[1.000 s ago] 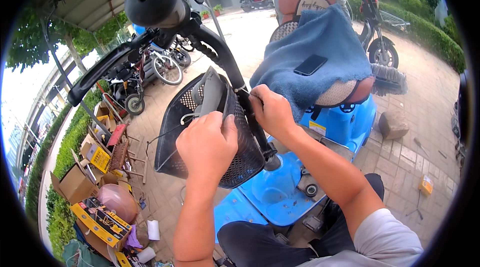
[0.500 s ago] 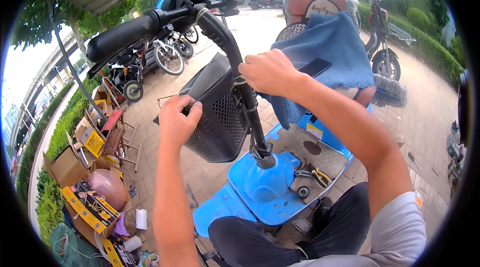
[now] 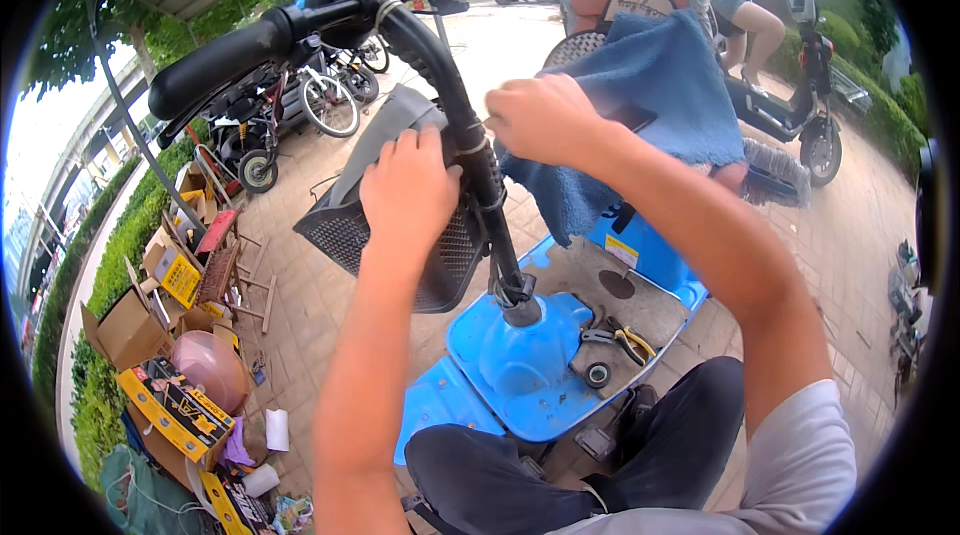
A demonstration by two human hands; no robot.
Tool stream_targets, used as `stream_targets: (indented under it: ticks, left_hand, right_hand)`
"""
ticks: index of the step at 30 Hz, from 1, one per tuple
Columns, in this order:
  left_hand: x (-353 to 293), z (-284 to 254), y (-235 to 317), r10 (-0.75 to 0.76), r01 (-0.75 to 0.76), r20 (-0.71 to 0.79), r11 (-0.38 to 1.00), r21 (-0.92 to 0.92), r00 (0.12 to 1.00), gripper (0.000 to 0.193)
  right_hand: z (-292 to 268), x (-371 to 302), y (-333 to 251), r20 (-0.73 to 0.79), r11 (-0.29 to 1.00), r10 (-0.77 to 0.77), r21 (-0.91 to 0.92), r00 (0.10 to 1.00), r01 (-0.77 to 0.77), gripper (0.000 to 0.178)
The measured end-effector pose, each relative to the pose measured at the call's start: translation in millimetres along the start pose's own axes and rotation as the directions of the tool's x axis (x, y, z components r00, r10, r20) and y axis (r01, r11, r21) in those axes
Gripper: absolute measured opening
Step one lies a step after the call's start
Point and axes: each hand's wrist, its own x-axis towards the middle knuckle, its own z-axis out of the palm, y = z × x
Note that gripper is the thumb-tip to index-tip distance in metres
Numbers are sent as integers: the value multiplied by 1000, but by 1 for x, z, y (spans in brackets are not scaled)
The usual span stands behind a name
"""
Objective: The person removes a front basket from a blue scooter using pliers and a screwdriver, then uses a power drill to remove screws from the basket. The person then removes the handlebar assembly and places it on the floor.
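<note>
A black mesh basket point(image 3: 345, 235) hangs on the front of the black steering column point(image 3: 462, 105) of a blue scooter point(image 3: 515, 360). My left hand point(image 3: 412, 185) is closed over the basket's rear edge beside the column, its fingers over a grey flap point(image 3: 378, 140) and its thumb toward the column. Just right of the column my right hand point(image 3: 545, 120) is slightly blurred, with its fingers pinched together. What they hold, if anything, cannot be made out. A band point(image 3: 472, 147) circles the column between my hands.
A blue cloth point(image 3: 665, 85) with a dark phone-like object covers the seat. Pliers point(image 3: 632, 343) and a black ring point(image 3: 597, 375) lie on the footboard. Cardboard boxes point(image 3: 130, 333) and a stool point(image 3: 222, 270) stand at left. A person rides another scooter point(image 3: 800, 105) at back right.
My left hand has moved right along the basket to beside the column. My right hand has come slightly away from the column. The basket looks tilted differently, and the rider has moved right.
</note>
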Motion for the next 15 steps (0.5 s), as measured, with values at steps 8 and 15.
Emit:
stream_targets:
  ticks: [8,15]
  left_hand:
    - [52,8,-2,-39,102,363,983,-155,931,43]
    - [60,22,-12,-13,131,386,951,-281,922,46]
  right_hand:
    - [91,-78,-13,4,389,617,868,787,-309,20]
    - [107,-61,-26,29,260,631,934,775,-246,20]
